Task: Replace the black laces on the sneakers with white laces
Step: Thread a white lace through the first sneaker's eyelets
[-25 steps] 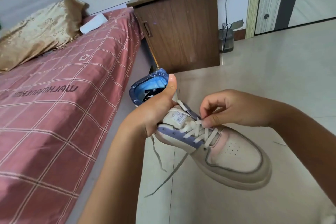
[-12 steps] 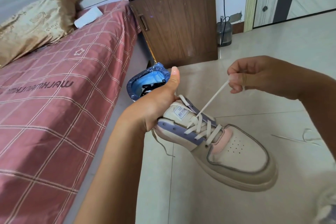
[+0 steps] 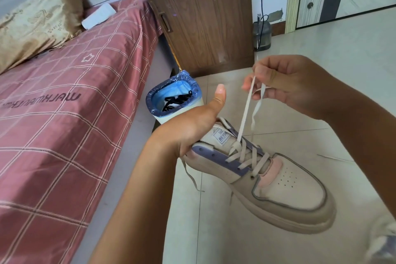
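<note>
A cream sneaker (image 3: 285, 191) with purple and pink panels hangs over the floor, toe pointing right. My left hand (image 3: 192, 126) grips its heel end, thumb sticking up. A white lace (image 3: 246, 109) is threaded crosswise through the eyelets. My right hand (image 3: 287, 83) pinches one end of that lace and holds it taut above the tongue. The other lace end dangles below the heel. A black lace (image 3: 177, 99) lies inside a small bin (image 3: 154, 100) lined with a blue bag, just behind my left hand.
A bed with a red checked sheet (image 3: 64, 113) and a gold pillow (image 3: 36, 21) fills the left. A wooden bedside cabinet (image 3: 205, 19) stands behind the bin. A second sneaker's edge (image 3: 385, 242) shows at the bottom right. Pale tiled floor (image 3: 342, 49) lies beyond.
My right hand took the lace at the eyelets, pulled it up and to the right until taut, and now sits slightly lower and nearer. The left hand kept holding the sneaker.
</note>
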`<state>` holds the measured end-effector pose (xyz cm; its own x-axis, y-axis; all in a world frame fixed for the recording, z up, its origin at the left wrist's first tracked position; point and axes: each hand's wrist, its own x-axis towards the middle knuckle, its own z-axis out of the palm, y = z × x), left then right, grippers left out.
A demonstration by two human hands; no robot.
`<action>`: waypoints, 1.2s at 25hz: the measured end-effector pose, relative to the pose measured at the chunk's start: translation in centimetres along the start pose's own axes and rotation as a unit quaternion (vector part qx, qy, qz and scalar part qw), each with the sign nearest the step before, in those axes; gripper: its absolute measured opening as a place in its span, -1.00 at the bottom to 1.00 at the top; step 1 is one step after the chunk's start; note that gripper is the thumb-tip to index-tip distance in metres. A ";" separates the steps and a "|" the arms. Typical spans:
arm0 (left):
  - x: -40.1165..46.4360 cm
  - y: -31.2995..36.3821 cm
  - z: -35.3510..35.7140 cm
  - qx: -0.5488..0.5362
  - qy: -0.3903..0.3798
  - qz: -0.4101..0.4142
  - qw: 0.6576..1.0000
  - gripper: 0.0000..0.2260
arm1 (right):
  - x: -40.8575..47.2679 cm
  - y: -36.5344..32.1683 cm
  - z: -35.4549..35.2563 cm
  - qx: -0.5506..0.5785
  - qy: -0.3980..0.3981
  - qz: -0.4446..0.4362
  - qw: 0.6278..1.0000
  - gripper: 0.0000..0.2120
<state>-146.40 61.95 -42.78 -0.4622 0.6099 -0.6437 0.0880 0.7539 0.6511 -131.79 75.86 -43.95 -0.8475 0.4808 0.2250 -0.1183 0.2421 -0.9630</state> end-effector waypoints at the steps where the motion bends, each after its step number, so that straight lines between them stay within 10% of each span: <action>1: 0.1 0.0 0.2 0.003 0.000 0.000 1.000 -0.03 | 0.1 -0.1 0.3 0.016 0.001 0.004 1.000 -0.82; 12: 0.4 -0.5 -0.5 0.083 0.054 0.083 0.992 -0.70 | 0.9 0.2 0.5 -0.099 0.271 -0.010 0.958 -0.88; 16: 0.4 -0.4 0.2 0.195 0.125 0.136 0.963 -0.76 | 1.3 -0.4 1.3 -0.135 0.256 -0.076 0.954 -0.90; 24: 0.7 -1.5 -0.6 -0.004 0.031 0.160 0.987 -0.79 | 2.0 4.5 -0.8 -0.271 0.066 0.097 0.956 -0.90; 30: 1.8 -1.8 -0.5 -0.170 0.029 0.149 0.974 -0.80 | 0.5 2.0 1.6 -0.222 -0.004 -0.024 0.975 -0.93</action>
<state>-147.81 61.57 -44.94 -0.5104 0.7674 -0.3880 -0.0660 0.4149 0.9075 -133.31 75.26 -46.04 -0.8510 0.4533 0.2652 0.0758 0.6057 -0.7921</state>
